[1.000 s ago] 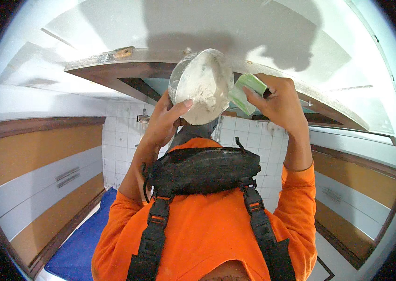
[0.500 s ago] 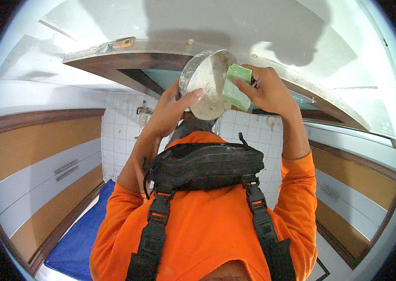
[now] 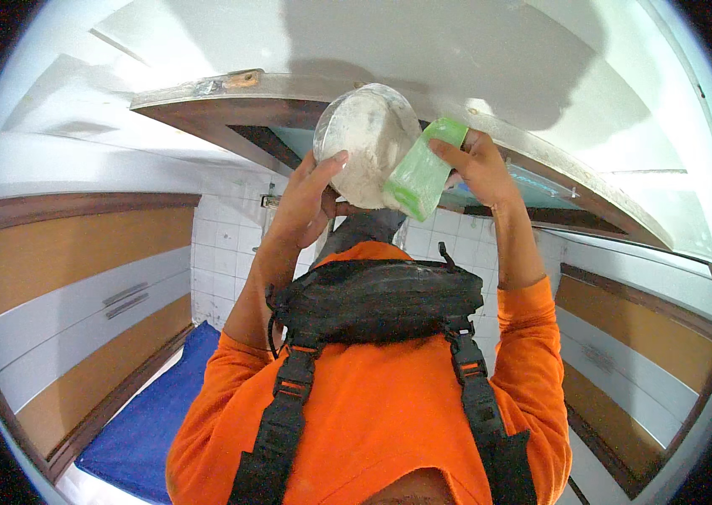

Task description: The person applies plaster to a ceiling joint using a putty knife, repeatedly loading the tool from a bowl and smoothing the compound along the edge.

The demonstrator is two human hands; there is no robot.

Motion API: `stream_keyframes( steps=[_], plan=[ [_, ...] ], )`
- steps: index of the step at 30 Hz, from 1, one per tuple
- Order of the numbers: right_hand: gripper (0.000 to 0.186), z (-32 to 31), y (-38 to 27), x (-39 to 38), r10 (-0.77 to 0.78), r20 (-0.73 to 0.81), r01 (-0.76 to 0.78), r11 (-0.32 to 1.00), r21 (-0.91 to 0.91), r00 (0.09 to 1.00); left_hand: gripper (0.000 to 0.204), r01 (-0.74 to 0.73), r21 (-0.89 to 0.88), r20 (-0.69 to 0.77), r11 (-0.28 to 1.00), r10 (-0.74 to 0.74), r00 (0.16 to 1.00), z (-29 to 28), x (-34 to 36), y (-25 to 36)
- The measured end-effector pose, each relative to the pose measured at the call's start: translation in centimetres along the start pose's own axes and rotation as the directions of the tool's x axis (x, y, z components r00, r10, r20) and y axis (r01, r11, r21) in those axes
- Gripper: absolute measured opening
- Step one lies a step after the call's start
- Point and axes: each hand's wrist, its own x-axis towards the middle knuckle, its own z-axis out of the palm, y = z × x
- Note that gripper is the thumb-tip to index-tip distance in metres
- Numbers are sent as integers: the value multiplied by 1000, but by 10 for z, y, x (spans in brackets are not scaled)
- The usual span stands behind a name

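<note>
My left hand (image 3: 305, 198) grips a round bowl (image 3: 320, 139) from its left side, thumb over the rim and fingers behind it. Pale, off-white paste (image 3: 370, 143) coats the inside of the bowl, which is tilted so its opening shows. In my right hand (image 3: 480, 172) is a flat green scraper (image 3: 425, 175), smeared with whitish residue and pinched between thumb and fingers. Its lower left end meets or overlaps the bowl's right edge; whether it touches the paste I cannot tell.
Behind the bowl runs a dark wooden frame (image 3: 196, 112) with a rough, pale edge and a metal fitting (image 3: 242, 80). Brown-and-white panels (image 3: 87, 278) stand at both sides. A blue sheet (image 3: 141, 429) lies at lower left. A black strapped pouch (image 3: 381, 299) sits on my chest.
The bowl has turned so more of its paste faces into view. My right hand has tilted the green scraper, whose lower end has swung left and down toward the bowl's edge.
</note>
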Motion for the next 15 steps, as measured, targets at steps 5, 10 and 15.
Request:
stream_keyframes(
  steps=[5,10,15],
  plan=[
    [31,-1,12,3,26,-122,17,940,339,992,70,-37,-25,-1,999,37,999,-18,-4,4],
    [29,-13,-12,-1,-92,-212,123,983,133,973,72,-111,149,31,983,107,994,-9,-17,17],
    [31,-13,-30,-3,-184,-175,169,981,-97,967,71,-14,78,-3,997,14,1000,-3,-14,21]
  ],
)
